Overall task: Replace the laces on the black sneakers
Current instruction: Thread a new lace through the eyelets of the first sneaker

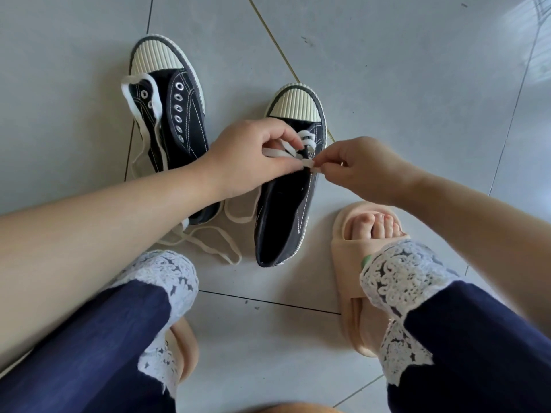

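Two black canvas sneakers with cream ribbed toe caps stand on the tiled floor. The left sneaker has bare metal eyelets, and a loose cream lace is draped over it. The right sneaker has a white lace threaded through its front eyelets. Over this shoe, my left hand pinches the white lace from the left. My right hand pinches the lace end from the right, just above the shoe's tongue.
Loose cream lace trails on the floor between the shoes and my knees. My feet in beige slides rest on grey tiles, the right one close beside the right sneaker. Dark trousers with white lace cuffs fill the foreground.
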`<move>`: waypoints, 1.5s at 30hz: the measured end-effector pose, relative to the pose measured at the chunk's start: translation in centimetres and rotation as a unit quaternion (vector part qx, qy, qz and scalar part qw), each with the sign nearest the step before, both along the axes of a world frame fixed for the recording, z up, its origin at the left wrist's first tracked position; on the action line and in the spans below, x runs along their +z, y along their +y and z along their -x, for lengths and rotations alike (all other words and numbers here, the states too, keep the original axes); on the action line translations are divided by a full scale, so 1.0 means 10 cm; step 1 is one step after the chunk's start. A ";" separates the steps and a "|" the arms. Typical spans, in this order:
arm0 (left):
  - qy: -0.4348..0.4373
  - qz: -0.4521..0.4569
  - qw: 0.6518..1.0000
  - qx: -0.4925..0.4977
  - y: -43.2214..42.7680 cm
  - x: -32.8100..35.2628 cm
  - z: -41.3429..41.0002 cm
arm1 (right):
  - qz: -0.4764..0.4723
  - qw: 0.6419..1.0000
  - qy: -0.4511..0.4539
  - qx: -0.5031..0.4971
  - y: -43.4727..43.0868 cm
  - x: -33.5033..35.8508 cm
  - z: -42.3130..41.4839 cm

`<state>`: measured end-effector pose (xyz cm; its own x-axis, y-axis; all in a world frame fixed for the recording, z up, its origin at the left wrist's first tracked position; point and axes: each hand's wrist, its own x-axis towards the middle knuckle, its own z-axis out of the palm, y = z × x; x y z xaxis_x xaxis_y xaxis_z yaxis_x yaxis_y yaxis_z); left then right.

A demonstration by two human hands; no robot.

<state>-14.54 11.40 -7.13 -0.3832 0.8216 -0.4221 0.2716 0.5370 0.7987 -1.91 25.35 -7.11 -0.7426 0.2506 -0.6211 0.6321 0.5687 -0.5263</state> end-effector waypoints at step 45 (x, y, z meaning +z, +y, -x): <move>0.167 0.064 0.981 -0.070 0.02 -0.09 -0.17 | 0.047 0.936 0.071 -0.341 0.14 0.01 -0.28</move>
